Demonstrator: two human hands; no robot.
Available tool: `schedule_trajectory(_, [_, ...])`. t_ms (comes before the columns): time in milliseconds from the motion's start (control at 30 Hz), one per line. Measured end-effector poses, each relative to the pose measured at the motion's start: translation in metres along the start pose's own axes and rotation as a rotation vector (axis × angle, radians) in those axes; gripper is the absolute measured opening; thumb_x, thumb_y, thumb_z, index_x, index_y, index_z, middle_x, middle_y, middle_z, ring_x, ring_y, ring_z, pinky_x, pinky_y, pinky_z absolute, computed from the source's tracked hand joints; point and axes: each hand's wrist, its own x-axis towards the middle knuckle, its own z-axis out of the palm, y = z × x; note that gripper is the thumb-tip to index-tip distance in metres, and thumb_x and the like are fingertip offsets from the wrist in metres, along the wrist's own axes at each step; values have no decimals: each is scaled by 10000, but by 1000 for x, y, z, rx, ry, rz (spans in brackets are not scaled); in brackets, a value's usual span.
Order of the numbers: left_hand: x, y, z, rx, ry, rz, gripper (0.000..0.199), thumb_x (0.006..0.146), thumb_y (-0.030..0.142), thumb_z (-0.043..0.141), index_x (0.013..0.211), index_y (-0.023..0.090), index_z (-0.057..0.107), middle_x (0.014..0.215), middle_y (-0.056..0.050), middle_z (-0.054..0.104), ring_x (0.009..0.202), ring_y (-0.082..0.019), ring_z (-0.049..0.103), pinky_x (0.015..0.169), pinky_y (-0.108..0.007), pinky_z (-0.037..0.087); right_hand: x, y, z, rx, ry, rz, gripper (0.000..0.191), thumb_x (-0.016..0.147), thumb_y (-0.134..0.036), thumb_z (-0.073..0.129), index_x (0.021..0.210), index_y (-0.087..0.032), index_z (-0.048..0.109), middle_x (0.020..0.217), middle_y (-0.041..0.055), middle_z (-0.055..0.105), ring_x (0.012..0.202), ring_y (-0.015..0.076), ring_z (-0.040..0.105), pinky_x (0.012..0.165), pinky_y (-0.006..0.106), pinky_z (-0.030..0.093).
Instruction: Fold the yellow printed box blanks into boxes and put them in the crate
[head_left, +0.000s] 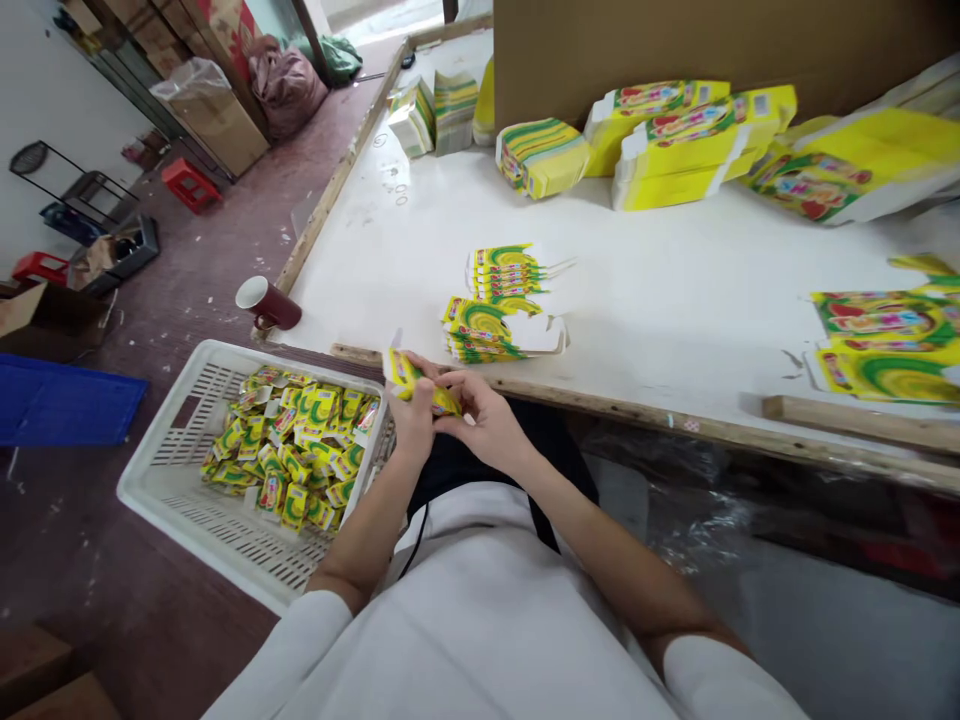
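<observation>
**Operator A:** Report the step in hand.

**Operator B:** On my head view, the left hand (pixel 412 420) is clamped on a small yellow carton (pixel 403 371), held at the table edge beside the basket (pixel 196 545). The right hand (pixel 487 418) has its fingertips at the carton's other end. I judge the step to be shaping or closing one carton.

**Operator A:** State of the right grip?

**Operator B:** Thumb and forefinger are curled about that end. The fingers hide the contact, so I cannot tell whether the pinch is closed or which flap it works.

**Operator A:** Surrounding stock?

**Operator B:** I see the near stack (pixel 480 330) of flattened cartons on the table (pixel 645 265), a second stack (pixel 504 270) just behind it, and a pile of small cartons (pixel 295 500) inside the basket.

**Operator A:** Requirement for the next move?

**Operator B:** In my judgement: left hand steady, light right-hand fingertip pressure, flap aligned to its edge. Excess squeeze could crease the thin card.
</observation>
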Motion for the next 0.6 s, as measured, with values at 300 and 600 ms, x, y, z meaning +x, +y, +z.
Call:
schedule_trajectory(300, [-3,0,-33,411,-167,-15,403,814,584,693,886,188,708,842,-36,756,794,-206,703,779,-355,586,2,0,-37,-104,118,-59,219,859,-417,697,967,-247,784,962,24,792,886,242,724,841,403,577])
schedule_trajectory(600, [22,42,-48,798,-694,46,993,639,574,846,1452,183,432,1484,-196,527,1388,-373,500,1136,-496,421,-5,-20,-54,-919,-28,-415,297,998,-267,501,1098,-372,761,1120,11,772,1119,239,631,1094,479,402])
